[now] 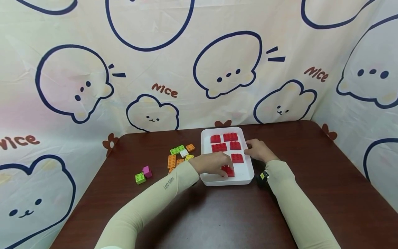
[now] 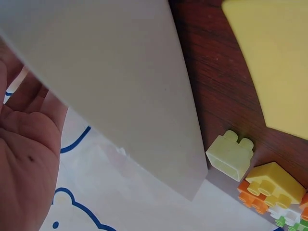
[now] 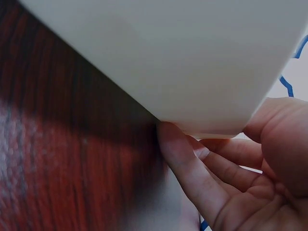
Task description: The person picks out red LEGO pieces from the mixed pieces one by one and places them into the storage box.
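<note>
A white tray (image 1: 245, 175) on the dark wooden table holds several red toy bricks (image 1: 230, 137), laid out in two columns. My left hand (image 1: 214, 163) reaches over the tray's left side, its fingers and thumb around a red brick (image 1: 229, 172) at the near end. In the left wrist view the tray wall (image 2: 125, 86) hides the fingertips and that brick. At the tray's right side, my right hand (image 1: 260, 151) holds the edge. The right wrist view shows the thumb up at the rim and a finger (image 3: 178, 147) low against the outer wall (image 3: 168, 67).
Left of the tray lies a loose group of orange (image 1: 171, 161), green (image 1: 177, 149), white (image 1: 183, 153) and yellow bricks (image 1: 189, 157). Farther left, a green brick (image 1: 140, 178) sits beside a magenta one (image 1: 147, 172). A printed curtain (image 1: 186, 69) hangs behind the table.
</note>
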Demonstrator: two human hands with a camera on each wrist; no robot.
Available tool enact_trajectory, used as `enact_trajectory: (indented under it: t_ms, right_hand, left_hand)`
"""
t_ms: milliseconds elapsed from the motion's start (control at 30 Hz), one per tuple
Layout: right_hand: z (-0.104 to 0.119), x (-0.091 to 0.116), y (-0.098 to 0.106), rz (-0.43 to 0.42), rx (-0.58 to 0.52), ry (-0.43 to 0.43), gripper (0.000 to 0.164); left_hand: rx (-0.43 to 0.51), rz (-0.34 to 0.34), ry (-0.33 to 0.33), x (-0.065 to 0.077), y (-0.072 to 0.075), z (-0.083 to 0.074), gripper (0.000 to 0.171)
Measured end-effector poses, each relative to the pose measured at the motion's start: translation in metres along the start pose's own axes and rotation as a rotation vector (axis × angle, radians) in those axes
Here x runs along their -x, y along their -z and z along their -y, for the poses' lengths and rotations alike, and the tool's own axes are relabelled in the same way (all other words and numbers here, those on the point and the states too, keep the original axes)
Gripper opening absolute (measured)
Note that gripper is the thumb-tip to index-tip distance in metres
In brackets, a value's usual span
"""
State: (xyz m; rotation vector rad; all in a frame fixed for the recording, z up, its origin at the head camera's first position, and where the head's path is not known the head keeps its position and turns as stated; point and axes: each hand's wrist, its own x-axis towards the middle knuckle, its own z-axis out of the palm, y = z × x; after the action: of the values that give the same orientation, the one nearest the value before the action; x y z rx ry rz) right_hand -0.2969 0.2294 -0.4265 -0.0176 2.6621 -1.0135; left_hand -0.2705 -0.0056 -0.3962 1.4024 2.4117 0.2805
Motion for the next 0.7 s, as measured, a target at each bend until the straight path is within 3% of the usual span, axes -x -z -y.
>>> enact_trajectory:
  t_ms: [300,500,700]
  right_hand:
    - [0.0,0.001,0.0,0.005,0.005,-0.01,0.061]
    - [-0.002,0.0,0.001,-0.006,0.005,0.0,0.06]
    - [-0.007,0.0,0.006,0.001,-0.028,0.024,0.065]
  left_hand:
    - [0.004,-0.044,0.02,0.008,0.002,-0.003,0.046]
    - [-0.001,-0.162,0.024,0.022,0.013,-0.003,0.046]
    - [-0.018,-0.285,0.134,0.05,0.02,-0.003,0.061]
